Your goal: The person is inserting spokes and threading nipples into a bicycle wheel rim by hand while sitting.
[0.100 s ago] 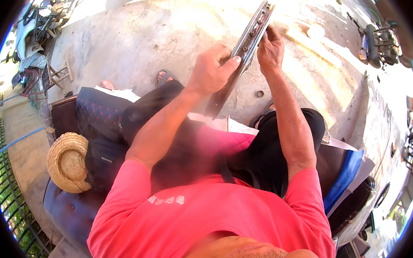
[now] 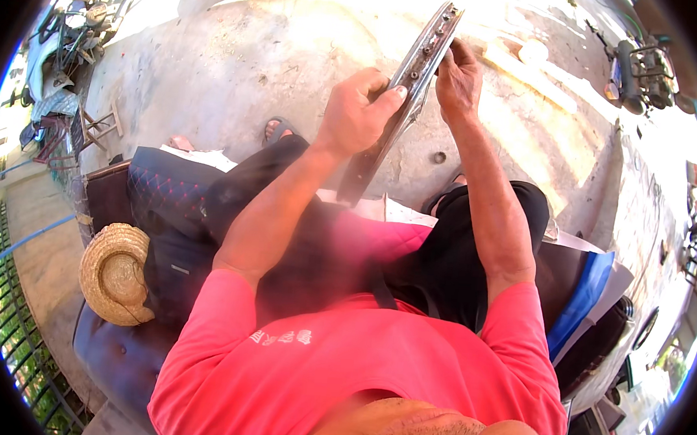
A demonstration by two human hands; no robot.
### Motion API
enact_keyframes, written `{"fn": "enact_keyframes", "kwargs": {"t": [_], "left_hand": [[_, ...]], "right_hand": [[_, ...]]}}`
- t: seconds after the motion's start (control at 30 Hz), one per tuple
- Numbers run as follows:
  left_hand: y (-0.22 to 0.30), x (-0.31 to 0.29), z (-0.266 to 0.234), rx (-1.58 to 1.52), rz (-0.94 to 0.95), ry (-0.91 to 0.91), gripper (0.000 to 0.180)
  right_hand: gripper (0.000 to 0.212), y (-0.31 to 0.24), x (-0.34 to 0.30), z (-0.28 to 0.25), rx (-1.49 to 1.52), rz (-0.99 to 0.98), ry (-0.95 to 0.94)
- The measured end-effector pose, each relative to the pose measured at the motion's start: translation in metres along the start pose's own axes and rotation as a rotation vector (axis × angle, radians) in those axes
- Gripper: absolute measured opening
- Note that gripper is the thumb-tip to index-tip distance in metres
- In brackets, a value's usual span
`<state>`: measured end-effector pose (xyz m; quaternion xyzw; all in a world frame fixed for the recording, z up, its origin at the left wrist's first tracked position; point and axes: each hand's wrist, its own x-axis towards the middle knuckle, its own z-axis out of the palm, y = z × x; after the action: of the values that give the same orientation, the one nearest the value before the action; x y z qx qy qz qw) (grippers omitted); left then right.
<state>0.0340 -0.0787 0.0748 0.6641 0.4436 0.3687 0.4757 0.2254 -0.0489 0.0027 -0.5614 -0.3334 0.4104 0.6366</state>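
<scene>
A long, narrow metal bar (image 2: pixel 421 64) with a row of bolts or studs is held up slantwise over my knees, its far end leaning right. My left hand (image 2: pixel 359 112) is closed round its middle, thumb lying on the near face. Up at the far part, my right hand (image 2: pixel 458 83) has its fingers bent against the bar's right edge. Those fingertips are partly hidden, so any small part between them does not show. The bar's lower end looks brownish and blurred.
I sit on a dark padded seat (image 2: pixel 113 355). A straw hat (image 2: pixel 117 272) lies at my left, and a blue strip of material (image 2: pixel 584 301) at my right. On the concrete floor (image 2: pixel 238 70) lies a small round piece (image 2: pixel 439 157). Machinery (image 2: pixel 646 75) stands far right.
The bar's lower end has swung slightly left, and my left hand has shifted a little left and up with it. My right hand stays at the bar's right edge.
</scene>
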Motion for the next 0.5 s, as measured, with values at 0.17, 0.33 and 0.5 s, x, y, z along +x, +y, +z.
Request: {"fn": "enact_keyframes", "kwargs": {"t": [0.17, 0.33, 0.5], "left_hand": [[-0.007, -0.003, 0.002, -0.119, -0.162, -0.009, 0.029], [-0.015, -0.002, 0.002, -0.042, -0.186, 0.007, 0.029], [-0.01, 0.0, 0.002, -0.056, -0.168, 0.038, 0.029]], "right_hand": [[0.035, 0.014, -0.005, 0.0, -0.167, 0.131, -0.016], [0.039, 0.008, -0.019, 0.01, -0.513, -0.138, 0.098], [0.041, 0.007, -0.029, 0.003, -0.335, 0.014, -0.015]]}}
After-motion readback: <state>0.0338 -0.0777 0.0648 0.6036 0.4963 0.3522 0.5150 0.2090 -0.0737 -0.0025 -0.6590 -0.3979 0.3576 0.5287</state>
